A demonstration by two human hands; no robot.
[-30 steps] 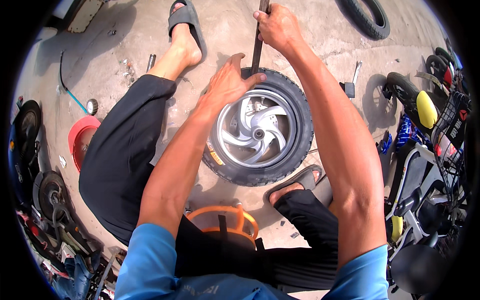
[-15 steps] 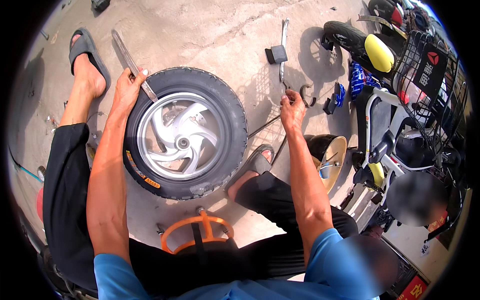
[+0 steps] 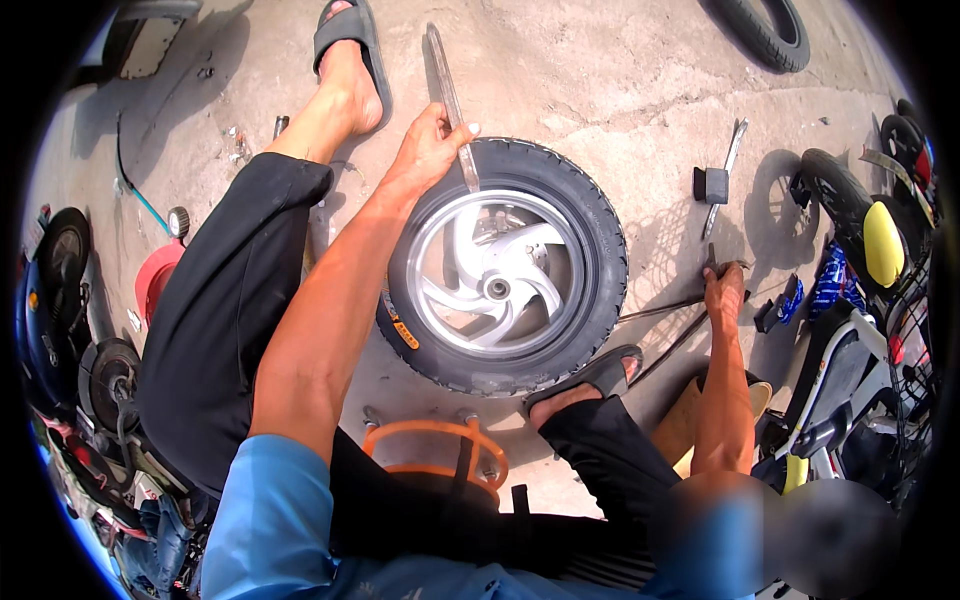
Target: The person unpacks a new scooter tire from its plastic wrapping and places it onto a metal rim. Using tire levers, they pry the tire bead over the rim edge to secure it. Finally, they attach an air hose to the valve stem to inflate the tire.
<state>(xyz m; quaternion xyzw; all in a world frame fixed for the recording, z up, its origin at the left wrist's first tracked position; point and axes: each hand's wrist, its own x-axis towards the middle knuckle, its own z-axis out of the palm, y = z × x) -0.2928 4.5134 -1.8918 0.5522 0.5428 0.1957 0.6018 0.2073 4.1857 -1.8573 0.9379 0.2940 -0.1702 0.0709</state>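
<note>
A wheel with silver spokes [image 3: 530, 268] and a black tyre [image 3: 597, 235] lies flat on the concrete between my feet. My left hand [image 3: 432, 152] is closed round a flat metal tyre lever [image 3: 452, 95], whose lower tip meets the rim at the tyre's inner edge. Off to the right, my right hand [image 3: 725, 292] reaches down to the ground with its fingers bent together. A dark curved metal piece [image 3: 738, 266] shows beside those fingers; whether they grip it is hidden. Just beyond lies a metal bar [image 3: 733, 145] with a black block [image 3: 711, 186] on it.
An orange ring-shaped stool frame [image 3: 436, 432] stands between my legs. At the right are a scooter [image 3: 838, 370], a yellow-covered part [image 3: 884, 245] and a blue packet [image 3: 835, 280]. A loose tyre [image 3: 775, 35] lies far right. Motorbikes [image 3: 68, 260] and a red round object [image 3: 155, 280] are left.
The whole view has swung left, so everything sits further right in the picture. My left hand keeps the lever at the rim. My right hand has moved over the curved metal piece.
</note>
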